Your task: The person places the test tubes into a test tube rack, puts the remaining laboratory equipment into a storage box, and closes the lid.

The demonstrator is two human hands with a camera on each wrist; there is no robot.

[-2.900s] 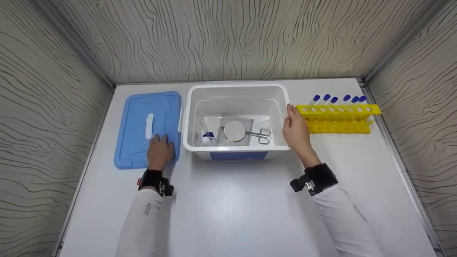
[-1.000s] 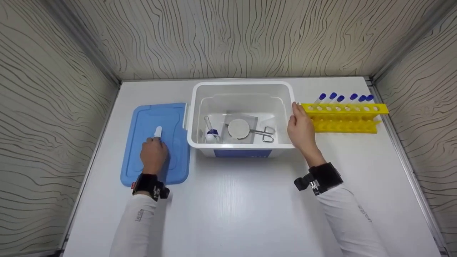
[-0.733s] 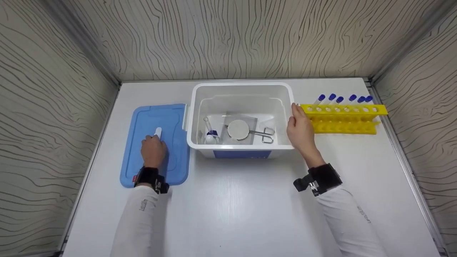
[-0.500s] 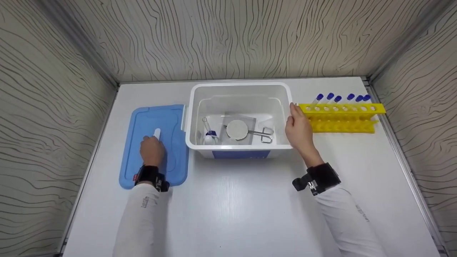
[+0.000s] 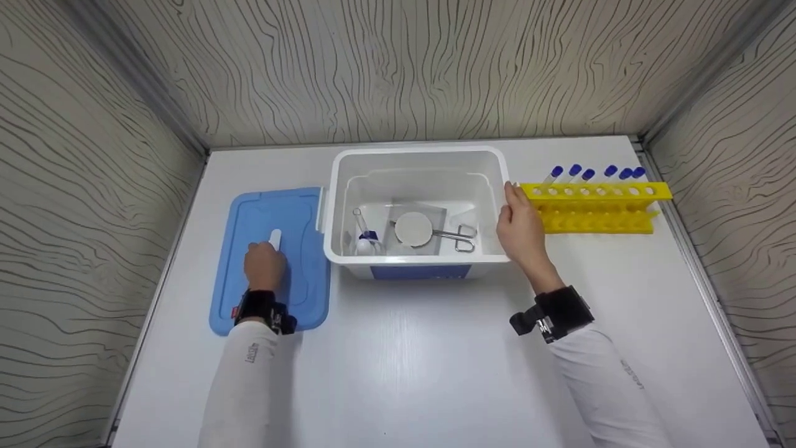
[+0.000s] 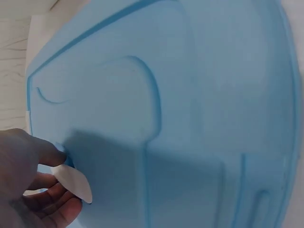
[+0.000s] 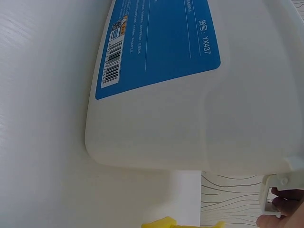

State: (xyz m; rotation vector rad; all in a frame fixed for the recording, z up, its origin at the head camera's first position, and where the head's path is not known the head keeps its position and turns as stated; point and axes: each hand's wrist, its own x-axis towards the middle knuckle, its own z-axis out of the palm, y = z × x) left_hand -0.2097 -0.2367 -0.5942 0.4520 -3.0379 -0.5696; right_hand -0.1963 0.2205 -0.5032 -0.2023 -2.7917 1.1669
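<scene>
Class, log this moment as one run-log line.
left hand: holds white handle of blue lid | right hand: rests on white storage box side | test-tube rack: beside box

Both arms in long white sleeves w/ small grey lettering near the cuffs. Black wrist straps w/ cam units on the left hand (image 5: pixel 264 266) & right hand (image 5: pixel 521 228); red tab on left strap.

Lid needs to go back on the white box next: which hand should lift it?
Probably the left. The left hand already lies on the blue lid, fingers at its white handle, beside the white box. The right hand rests against the box's far side, well placed to steady it.
</scene>
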